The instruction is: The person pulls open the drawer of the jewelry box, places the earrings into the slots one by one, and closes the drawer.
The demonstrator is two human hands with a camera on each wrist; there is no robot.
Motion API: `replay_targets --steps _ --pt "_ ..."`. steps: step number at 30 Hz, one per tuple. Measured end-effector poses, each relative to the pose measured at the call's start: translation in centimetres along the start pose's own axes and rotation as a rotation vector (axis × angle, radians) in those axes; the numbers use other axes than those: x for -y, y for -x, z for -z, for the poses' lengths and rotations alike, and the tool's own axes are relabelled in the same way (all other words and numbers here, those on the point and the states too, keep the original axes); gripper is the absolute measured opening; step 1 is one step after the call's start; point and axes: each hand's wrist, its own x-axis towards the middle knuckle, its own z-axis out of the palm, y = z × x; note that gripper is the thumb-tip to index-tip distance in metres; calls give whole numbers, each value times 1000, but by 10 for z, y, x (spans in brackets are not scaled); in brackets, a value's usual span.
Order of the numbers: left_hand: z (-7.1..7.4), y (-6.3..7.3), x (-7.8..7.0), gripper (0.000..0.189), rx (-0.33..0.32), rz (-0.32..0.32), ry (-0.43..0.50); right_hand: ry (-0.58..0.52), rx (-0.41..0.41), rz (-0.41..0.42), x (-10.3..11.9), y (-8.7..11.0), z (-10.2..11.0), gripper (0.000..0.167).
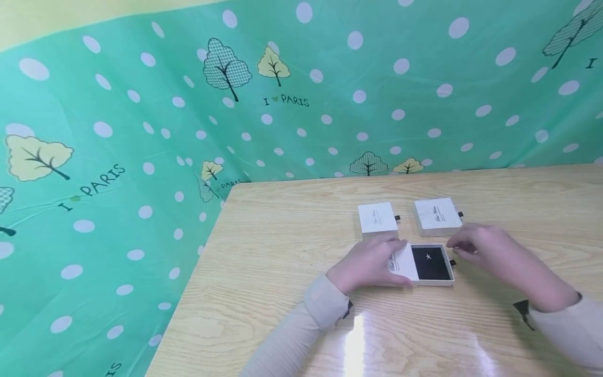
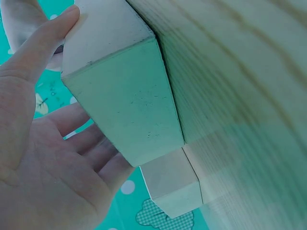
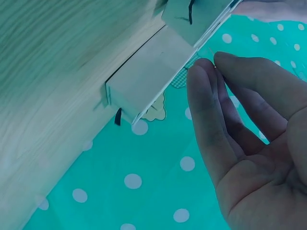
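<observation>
My left hand (image 1: 372,262) grips the sleeve of a small white drawer box (image 1: 404,262) on the table, thumb and fingers on opposite sides. In the left wrist view, the thumb lies on one face of that box (image 2: 120,96). Its drawer is pulled out to the right, showing a black lining (image 1: 432,269) with a small pale star-shaped piece (image 1: 428,256) on it. A black pull tab (image 1: 453,263) sticks out of the drawer's end. Just right of the drawer is my right hand (image 1: 480,243), thumb and fingertips close together; whether they pinch something tiny I cannot tell.
Behind the drawer box stand two more white boxes, one on the left (image 1: 377,217) and one on the right (image 1: 437,215), each with dark lettering and a black tab. The wood-grain table (image 1: 264,262) ends at a green dotted cloth (image 1: 325,141).
</observation>
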Motion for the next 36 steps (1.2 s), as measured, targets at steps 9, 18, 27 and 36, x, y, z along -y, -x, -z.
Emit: replay_targets --steps 9,18,27,36 --pt "1 0 0 89 -3 -1 8 -30 36 13 10 -3 -8 14" --pt "1 0 0 90 3 -1 13 -72 55 48 13 -5 -13 14" --pt "1 0 0 90 -5 -3 15 -82 106 69 20 -7 -17 16" --pt "1 0 1 90 -2 -4 25 -55 117 93 24 -8 -22 16"
